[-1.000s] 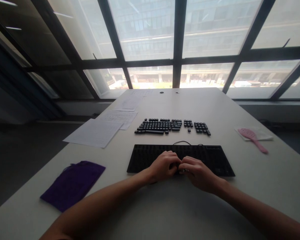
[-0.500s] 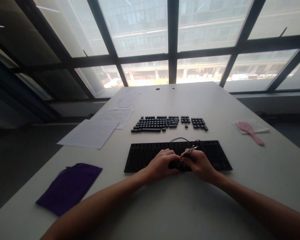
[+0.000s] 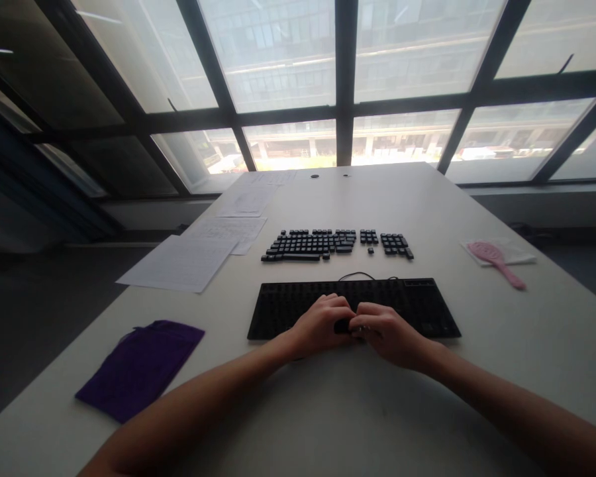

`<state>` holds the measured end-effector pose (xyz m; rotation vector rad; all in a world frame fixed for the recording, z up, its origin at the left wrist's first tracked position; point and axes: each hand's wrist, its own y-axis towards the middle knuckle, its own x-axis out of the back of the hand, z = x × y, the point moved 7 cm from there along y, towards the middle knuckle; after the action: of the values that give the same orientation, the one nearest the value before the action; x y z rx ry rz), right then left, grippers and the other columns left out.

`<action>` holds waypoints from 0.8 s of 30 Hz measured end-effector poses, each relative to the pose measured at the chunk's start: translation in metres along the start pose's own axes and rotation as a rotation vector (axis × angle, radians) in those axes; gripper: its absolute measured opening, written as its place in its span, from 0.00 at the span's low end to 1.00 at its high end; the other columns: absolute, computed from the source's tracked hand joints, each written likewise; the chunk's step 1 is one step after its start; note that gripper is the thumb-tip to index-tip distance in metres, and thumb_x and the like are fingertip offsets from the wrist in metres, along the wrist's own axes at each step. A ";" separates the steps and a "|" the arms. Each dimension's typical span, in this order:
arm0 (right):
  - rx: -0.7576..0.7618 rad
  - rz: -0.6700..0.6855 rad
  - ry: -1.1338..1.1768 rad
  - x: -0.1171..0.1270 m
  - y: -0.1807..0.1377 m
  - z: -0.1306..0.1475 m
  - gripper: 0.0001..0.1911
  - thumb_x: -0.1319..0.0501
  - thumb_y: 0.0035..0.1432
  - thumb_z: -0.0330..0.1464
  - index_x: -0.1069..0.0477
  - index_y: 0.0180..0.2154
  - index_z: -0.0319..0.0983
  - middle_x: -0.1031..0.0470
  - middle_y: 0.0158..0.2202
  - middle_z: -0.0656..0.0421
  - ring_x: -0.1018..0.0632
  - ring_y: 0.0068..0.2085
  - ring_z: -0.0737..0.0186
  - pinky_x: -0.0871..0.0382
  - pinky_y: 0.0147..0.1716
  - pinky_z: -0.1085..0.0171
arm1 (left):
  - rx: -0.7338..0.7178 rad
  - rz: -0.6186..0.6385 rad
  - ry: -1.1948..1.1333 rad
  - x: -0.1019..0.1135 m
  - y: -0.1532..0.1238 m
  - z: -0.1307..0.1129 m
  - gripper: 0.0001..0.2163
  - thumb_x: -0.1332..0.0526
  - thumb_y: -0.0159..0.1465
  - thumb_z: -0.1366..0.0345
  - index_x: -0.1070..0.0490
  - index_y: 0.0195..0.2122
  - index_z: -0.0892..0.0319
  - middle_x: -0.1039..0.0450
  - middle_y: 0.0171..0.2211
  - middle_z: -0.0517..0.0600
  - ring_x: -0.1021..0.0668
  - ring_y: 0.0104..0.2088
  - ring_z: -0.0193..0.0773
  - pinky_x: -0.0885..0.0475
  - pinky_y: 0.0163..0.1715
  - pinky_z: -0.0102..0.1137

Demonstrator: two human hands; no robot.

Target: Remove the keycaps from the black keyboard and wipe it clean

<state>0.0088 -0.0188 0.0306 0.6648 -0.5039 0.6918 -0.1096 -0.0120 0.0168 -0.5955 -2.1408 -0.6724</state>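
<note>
A black keyboard [image 3: 298, 306] with its keycaps taken off lies in front of me on the white table [image 3: 357, 411]. Both hands rest at its front edge, knuckles almost touching. My left hand [image 3: 320, 323] is curled, its fingertips on a small dark piece [image 3: 342, 326] between the hands. My right hand [image 3: 385, 331] is closed with its fingers bent down onto the same spot; whatever it holds is hidden. The removed black keycaps [image 3: 322, 244] lie in rows beyond the keyboard, laid out like a keyboard.
A purple cloth pouch [image 3: 142, 366] lies near the table's left edge. Printed paper sheets [image 3: 183, 263] sit at the left and further back. A pink hairbrush [image 3: 496, 262] on a white sheet lies at the right. Large windows stand behind the table.
Half a second ago my right hand was raised a little with a small metal tool sticking up from it. It has come back down against the left hand, and the tool no longer shows.
</note>
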 end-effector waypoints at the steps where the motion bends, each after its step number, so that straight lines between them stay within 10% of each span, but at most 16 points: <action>1: 0.032 0.004 -0.032 -0.001 -0.001 0.002 0.13 0.47 0.67 0.28 0.24 0.37 0.39 0.30 0.32 0.56 0.30 0.33 0.63 0.35 0.33 0.65 | -0.005 0.003 0.007 0.000 0.000 0.000 0.10 0.31 0.59 0.57 0.26 0.33 0.57 0.27 0.36 0.49 0.27 0.38 0.38 0.35 0.42 0.33; 24: -0.408 -0.414 0.461 0.018 -0.010 -0.037 0.15 0.38 0.61 0.43 0.26 0.33 0.37 0.26 0.27 0.57 0.28 0.27 0.62 0.32 0.27 0.64 | 0.035 -0.003 0.002 0.001 -0.001 -0.002 0.14 0.29 0.56 0.57 0.22 0.42 0.54 0.25 0.38 0.50 0.26 0.39 0.41 0.33 0.41 0.35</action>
<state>0.0356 0.0088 0.0126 0.1976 -0.0648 0.3156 -0.1099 -0.0141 0.0184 -0.5724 -2.1480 -0.6361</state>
